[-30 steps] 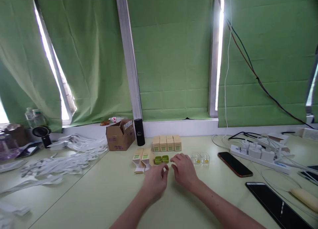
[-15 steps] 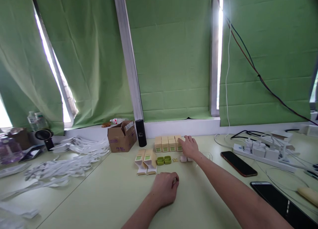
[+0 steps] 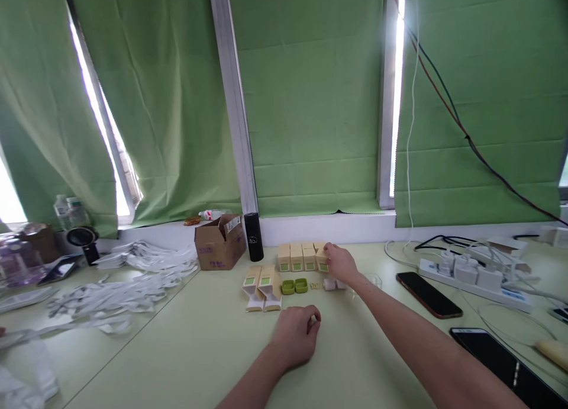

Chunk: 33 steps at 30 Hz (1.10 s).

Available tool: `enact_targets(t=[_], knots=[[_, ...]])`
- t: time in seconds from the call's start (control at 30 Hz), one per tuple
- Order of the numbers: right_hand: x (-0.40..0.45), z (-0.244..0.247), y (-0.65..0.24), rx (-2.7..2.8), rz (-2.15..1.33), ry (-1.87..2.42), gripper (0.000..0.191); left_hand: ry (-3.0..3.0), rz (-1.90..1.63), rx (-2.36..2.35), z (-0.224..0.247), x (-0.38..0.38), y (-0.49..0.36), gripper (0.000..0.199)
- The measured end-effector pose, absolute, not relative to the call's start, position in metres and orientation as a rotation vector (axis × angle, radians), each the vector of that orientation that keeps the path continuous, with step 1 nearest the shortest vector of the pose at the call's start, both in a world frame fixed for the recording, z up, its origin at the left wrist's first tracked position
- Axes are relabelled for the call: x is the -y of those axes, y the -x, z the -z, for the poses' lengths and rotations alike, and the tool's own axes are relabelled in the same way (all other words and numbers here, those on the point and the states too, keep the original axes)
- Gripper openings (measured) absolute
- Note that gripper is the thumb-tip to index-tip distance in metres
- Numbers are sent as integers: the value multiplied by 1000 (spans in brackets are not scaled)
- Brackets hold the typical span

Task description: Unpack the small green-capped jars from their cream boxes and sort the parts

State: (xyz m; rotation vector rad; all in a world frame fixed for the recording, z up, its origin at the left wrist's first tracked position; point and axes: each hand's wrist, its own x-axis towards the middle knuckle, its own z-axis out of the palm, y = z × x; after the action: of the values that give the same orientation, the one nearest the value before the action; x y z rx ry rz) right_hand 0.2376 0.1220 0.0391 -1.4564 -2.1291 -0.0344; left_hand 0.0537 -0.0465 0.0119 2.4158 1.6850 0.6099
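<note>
Since the earlier frame, our right hand (image 3: 341, 264) had gone from lying over the end carton (image 3: 323, 262) to pinching it, and that carton had shifted slightly out of line. Nearest us, our left hand (image 3: 293, 337) rested curled on the table (image 3: 177, 350); we could not tell whether its grip was apart or together. Beyond it lay two opened cartons (image 3: 270, 278), flaps toward us, which probably left their openings easy to reach. Beside them sat two green trays (image 3: 288, 287), tiny yellowish pieces (image 3: 315, 285) and pale rolls (image 3: 329, 284) (what those were, we couldn't make out), likely grouped to keep the kinds distinct. Farther back, our right grip was clamped on the end carton, at the right of three neighbouring cartons (image 3: 296, 255), seemingly from the side because they blocked its left. A black cylinder (image 3: 253, 237) stood behind.
</note>
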Motion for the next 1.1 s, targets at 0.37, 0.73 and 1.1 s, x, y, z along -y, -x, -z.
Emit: enact_targets(t=[0.37,0.73,1.1], knots=[[-16,-39,-262,2035,-382,980,41,-2012,-1329,-1506,-3,27,-48,34],[20,18,-266,1938,-618,930,67,-2022,-1093,-1473,10,33,-48,59],[5,21,-281,1934,-457,1291,30,-1960,-1130,-1589,-1,35,-44,37]])
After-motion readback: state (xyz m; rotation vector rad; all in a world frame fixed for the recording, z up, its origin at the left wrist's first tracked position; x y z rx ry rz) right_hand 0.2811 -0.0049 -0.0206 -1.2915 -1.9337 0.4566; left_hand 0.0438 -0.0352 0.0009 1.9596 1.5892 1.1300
